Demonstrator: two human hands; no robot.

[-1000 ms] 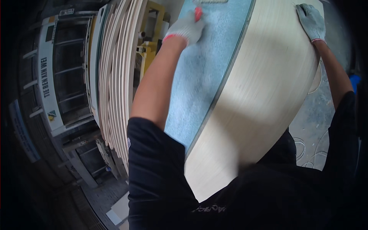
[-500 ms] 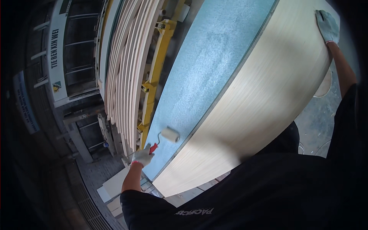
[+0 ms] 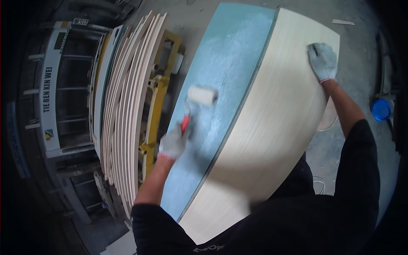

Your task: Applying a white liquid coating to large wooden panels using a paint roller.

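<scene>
My left hand (image 3: pixel 173 143), in a white glove, is closed around the red handle of a paint roller (image 3: pixel 202 95). The roller's pale sleeve lies over a long light-blue panel (image 3: pixel 233 36), whose surface carries a whitish, wet-looking film. Along the blue panel's right side lies a pale wood-grain panel (image 3: pixel 272 114), with a dark edge line between the two. On the far right part of that wood-grain panel rests my gloved right hand (image 3: pixel 324 63), with its fingers laid on the surface and holding nothing. Motion slightly blurs the roller and my left hand.
Left of the blue panel, several curved wooden boards (image 3: pixel 134 97) stand stacked on edge beside a yellow metal frame (image 3: pixel 156 97). Farther left is a white-framed rack (image 3: pixel 53 85). A blue round lid or container (image 3: pixel 381 110) sits at the right, and a thin strip (image 3: pixel 343 22) lies on the floor.
My left hand has pushed the roller away from me, up along the blue panel. The view has shifted, showing the panels' far ends. My right hand still rests on the wood-grain panel.
</scene>
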